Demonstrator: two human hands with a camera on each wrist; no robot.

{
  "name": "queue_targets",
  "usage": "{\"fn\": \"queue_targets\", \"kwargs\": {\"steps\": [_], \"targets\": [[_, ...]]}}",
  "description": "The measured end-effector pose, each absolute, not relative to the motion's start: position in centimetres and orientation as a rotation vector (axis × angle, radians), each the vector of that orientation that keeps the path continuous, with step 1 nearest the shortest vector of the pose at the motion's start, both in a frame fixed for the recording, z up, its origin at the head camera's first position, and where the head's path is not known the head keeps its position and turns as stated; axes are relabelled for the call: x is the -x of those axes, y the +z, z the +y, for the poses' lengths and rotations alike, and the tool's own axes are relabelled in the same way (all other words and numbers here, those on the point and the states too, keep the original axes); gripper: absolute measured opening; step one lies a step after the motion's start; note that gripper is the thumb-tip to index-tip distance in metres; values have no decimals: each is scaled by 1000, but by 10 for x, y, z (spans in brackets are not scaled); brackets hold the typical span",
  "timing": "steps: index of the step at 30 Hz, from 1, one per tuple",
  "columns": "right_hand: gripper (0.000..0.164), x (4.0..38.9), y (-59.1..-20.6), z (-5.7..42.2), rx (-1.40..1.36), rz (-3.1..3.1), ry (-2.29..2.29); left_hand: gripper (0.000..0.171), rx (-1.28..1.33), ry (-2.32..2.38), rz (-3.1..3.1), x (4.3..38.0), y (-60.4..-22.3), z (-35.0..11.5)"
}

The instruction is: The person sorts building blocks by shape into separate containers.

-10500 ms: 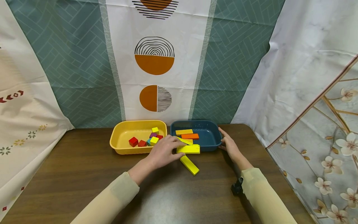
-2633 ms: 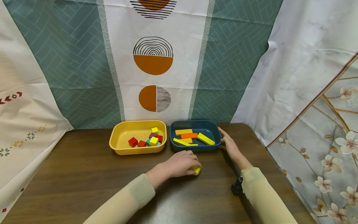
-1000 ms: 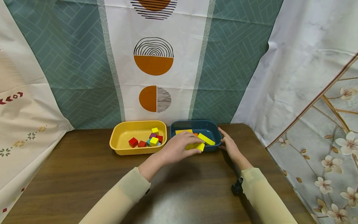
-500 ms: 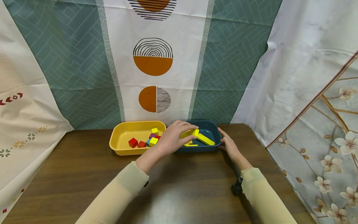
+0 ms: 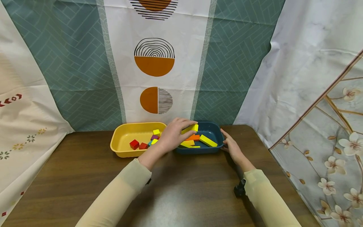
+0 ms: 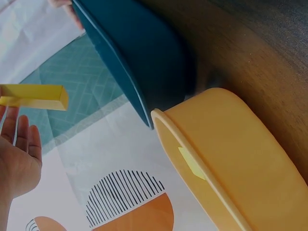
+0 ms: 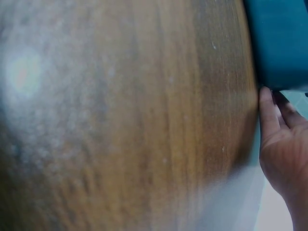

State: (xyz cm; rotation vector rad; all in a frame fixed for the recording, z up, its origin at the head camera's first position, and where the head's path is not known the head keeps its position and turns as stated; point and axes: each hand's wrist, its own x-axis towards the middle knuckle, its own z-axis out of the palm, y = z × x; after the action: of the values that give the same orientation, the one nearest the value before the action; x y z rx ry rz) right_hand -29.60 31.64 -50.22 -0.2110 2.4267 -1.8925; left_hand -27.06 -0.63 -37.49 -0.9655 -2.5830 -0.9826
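Note:
My left hand (image 5: 173,136) pinches a long yellow block (image 5: 192,128) between thumb and fingers, over the left part of the blue tray (image 5: 211,128). In the left wrist view the yellow block (image 6: 38,96) is held clear of the tray. Inside the blue tray lie an orange block (image 5: 194,137), a light-orange block (image 5: 190,142) and two yellow blocks, one slanted at the right (image 5: 208,141). My left hand hides the tray's left end. At the tray's right end, my right hand (image 5: 233,148) touches the outer wall with extended fingers (image 7: 267,110).
A yellow tray (image 5: 120,138) stands left of the blue one, holding several small cubes, among them a red cube (image 5: 134,144) and a purple cube (image 5: 154,137). Both trays sit at the back of the brown table (image 5: 181,195), before a hanging patterned cloth (image 5: 156,28).
My left hand picked up the last yellow block from the table and carried it up and back over the blue tray. Other yellow blocks came to lie inside earlier. My right hand stayed put.

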Motion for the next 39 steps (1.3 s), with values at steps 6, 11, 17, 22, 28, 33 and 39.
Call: {"fn": "queue_targets", "kwargs": {"steps": [6,11,17,22,28,33,39], "targets": [[65,295,-502,315,212,2430,-1893,43,942,-973,-2602,276,-377,-5],[64,295,-502,315,207,2431,-1893,44,937,-976,-2611,279,-378,-2],[64,296,-503,315,197,2428,-1894,44,928,-974,-2613,284,-380,0],[64,295,-503,315,214,2421,-1902,45,915,-976,-2618,287,-381,3],[64,288,-488,311,199,2354,-1932,44,895,-963,-2644,290,-383,7],[64,293,-499,315,204,2390,-1917,44,893,-927,-2659,291,-385,11],[65,293,-500,315,229,2424,-1901,46,897,-865,-2690,293,-391,12]]}}
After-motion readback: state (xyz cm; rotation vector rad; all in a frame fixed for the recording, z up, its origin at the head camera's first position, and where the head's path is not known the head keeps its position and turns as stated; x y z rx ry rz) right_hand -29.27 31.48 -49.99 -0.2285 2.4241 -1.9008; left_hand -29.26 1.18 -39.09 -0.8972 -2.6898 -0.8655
